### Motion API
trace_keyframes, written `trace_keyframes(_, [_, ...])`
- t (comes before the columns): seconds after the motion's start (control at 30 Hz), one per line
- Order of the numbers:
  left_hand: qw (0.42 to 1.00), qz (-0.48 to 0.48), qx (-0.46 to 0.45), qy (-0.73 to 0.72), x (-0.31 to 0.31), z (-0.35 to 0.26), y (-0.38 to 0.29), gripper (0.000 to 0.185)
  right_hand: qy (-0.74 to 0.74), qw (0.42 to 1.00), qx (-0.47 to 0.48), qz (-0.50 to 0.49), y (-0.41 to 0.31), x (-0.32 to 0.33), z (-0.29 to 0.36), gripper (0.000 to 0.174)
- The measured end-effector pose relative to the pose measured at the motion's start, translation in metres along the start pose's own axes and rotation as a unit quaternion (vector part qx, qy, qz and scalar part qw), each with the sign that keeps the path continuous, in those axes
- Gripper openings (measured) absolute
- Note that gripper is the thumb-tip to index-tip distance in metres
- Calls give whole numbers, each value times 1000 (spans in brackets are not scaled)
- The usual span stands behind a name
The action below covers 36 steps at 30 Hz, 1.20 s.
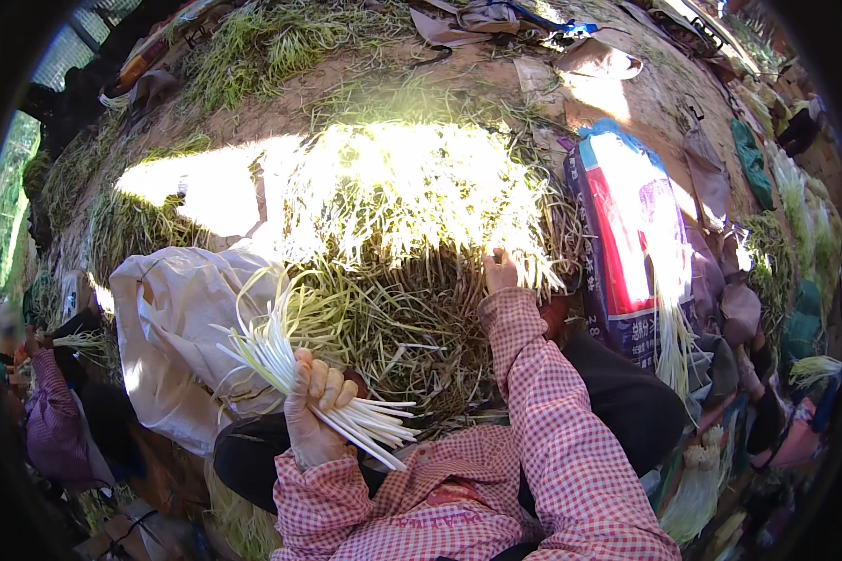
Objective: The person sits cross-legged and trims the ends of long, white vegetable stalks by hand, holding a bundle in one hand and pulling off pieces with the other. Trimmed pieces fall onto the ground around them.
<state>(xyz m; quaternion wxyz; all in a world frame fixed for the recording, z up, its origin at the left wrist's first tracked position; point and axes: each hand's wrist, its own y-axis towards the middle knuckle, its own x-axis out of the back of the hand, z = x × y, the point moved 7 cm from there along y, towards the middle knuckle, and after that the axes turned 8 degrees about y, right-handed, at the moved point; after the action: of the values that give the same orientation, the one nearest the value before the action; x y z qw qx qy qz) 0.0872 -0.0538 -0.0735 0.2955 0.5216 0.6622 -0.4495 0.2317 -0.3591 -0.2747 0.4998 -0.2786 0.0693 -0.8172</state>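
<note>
My left hand [316, 414] is closed around a bundle of white-stemmed stalks [270, 354], which look like chives or young garlic. Their pale yellow-green leaves fan out to the upper left, and the white ends point to the lower right, over my lap. A broad heap of loose, tangled stalks [421, 308] lies in front of me, its upper part washed out by sunlight. At the heap's right edge, my right hand [502, 272] touches the stalks with bent fingers. Glare and the hand itself hide whether it grips any.
A pale woven sack [182, 308] lies to my left. On my right is a printed plastic sack [628, 294] with white stalks [666, 336] on it. A bundle [695, 484] lies lower right. People sit close on both sides. More loose greens [266, 56] cover the ground ahead.
</note>
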Motion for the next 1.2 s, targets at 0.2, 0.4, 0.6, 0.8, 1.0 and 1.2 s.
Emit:
trace_keyframes(0.2, [998,-24,51,20,2,12,1,9,290,939,96,159,69,-42,-33,38])
trace_keyframes(0.4, [998,-22,50,9,8,3,-8,9,396,886,161,179,-75,11,171,24])
trace_keyframes(0.6, [997,-21,74,28,14,9,-13,19,328,939,-3,101,-100,-5,22,17])
trace_keyframes(0.8, [992,-26,103,71,35,6,-33,22,94,883,-166,429,-249,-41,-37,22])
trace_keyframes(1.0, [988,4,113,102,38,0,-40,23,155,839,-58,518,-298,-5,13,21])
trace_keyframes(1.2, [969,-59,100,217,42,3,-58,29,141,871,40,470,-301,1,42,17])
